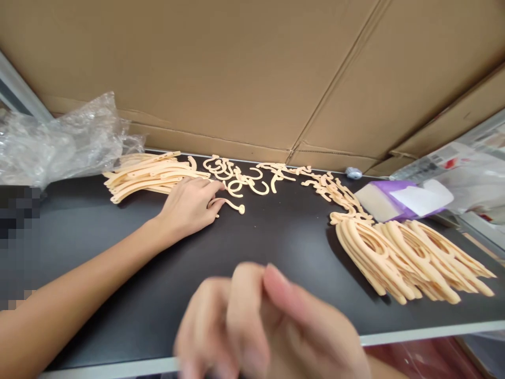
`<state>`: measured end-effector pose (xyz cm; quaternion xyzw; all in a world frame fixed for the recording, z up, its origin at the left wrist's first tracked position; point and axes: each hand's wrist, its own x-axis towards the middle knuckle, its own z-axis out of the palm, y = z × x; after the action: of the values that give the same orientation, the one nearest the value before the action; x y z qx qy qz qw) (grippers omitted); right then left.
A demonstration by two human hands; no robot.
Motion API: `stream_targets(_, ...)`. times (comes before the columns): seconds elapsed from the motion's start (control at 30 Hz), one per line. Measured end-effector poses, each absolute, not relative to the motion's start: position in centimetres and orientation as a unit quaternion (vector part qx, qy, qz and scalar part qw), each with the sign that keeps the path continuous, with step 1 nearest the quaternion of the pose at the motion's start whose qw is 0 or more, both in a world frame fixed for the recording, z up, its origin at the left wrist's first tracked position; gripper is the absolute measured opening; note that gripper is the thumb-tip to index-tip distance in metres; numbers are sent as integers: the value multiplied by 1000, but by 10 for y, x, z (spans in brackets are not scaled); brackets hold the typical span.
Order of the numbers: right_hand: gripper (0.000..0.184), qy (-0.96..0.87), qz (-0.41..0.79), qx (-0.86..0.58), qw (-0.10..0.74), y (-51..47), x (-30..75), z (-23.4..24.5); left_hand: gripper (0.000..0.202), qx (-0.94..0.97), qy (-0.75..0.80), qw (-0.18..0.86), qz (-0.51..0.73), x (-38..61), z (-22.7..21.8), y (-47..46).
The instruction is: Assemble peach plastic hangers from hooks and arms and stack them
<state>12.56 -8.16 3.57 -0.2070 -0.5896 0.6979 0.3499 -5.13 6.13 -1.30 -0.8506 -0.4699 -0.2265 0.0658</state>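
While the left hand (189, 206) lay stretched out on the black table (276, 247), its fingertips pinched one small peach-coloured hook piece (231, 203), curved with a knob at its end, just clear of the loose scatter of hooks (240, 179) behind it. Right hand (268, 326) was raised close to the camera, blurred; fingers curled loosely together, and I could not tell whether they gripped anything.

Left of the scatter: a pile of long curved strips (152, 175), same peach plastic, lying roughly parallel, touching the left hand's knuckle side. Beyond it a crumpled clear plastic bag (63, 137). A second scatter of small pieces (335, 192) ran toward the right, ending at a neat fanned stack of assembled-looking hanger parts (406, 255) near the front right edge of the table. Behind that stack: a purple-and-white packet (402, 202). Cardboard sheets (252, 73) walled the back.

Progress, as a judgement only: the ordered stack at right looked like finished work, a fair quantity. The strip pile and both scatters of hooks remained sizeable, so a good share appeared left to do. The piece under the left fingertips read as the one in hand at this point, not yet joined to any strip.
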Motion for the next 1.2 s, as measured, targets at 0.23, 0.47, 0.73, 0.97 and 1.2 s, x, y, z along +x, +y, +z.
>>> stream_targets(0.23, 11, -834, 195, -416, 305, -14, 147, 14, 29, -814, -491, 123, -285, -76, -1, 79)
stream_targets(0.47, 27, -895, 66, -398, 192, 20, 160, -8, 25, -812, -488, 147, -284, -101, -12, 96)
stream_targets(0.73, 19, -826, 73, -503, 245, 39, 189, -13, 19, -828, -450, 180, -281, -91, -8, 92)
stream_targets(0.97, 13, -783, 49, -575, 231, 42, 194, -9, 22, -835, -444, -110, -306, -58, -5, 68)
stream_targets(1.2, 14, -777, 66, -583, 227, 43, 196, -6, 31, -793, -449, -264, -316, -44, -5, 58)
